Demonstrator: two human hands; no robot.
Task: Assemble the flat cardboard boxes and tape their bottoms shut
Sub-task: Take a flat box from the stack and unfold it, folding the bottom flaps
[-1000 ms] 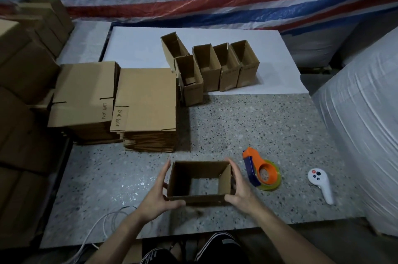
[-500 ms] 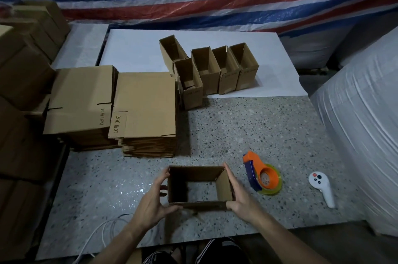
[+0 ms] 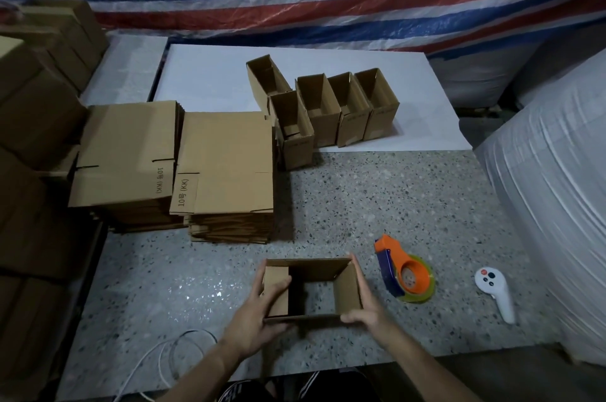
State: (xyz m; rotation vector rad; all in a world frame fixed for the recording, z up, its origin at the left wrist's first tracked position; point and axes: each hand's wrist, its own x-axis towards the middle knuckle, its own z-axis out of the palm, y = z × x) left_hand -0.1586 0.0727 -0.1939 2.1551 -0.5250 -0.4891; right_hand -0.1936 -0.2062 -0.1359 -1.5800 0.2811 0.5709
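1. Head view: the open box [image 3: 311, 268] stands on the speckled table [image 3: 377, 198] near its front edge, and the tabletop shows through its middle.
2. The left hand [image 3: 259, 309] reaches in from below and clasps the box's left wall, with its fingers outside and its thumb on an end flap [image 3: 275, 290] folded inward.
3. The right hand [image 3: 365, 303] grasps the right wall, with fingers laid straight along the outside and the thumb hooked over the near edge.
4. The orange tape dispenser [image 3: 405, 273] lies just right of the box, untouched, and a white controller [image 3: 495, 290] lies farther right.
5. Stacks of flat boxes [image 3: 226, 165] sit back left, with assembled boxes [image 3: 328, 106] in a row beyond them.
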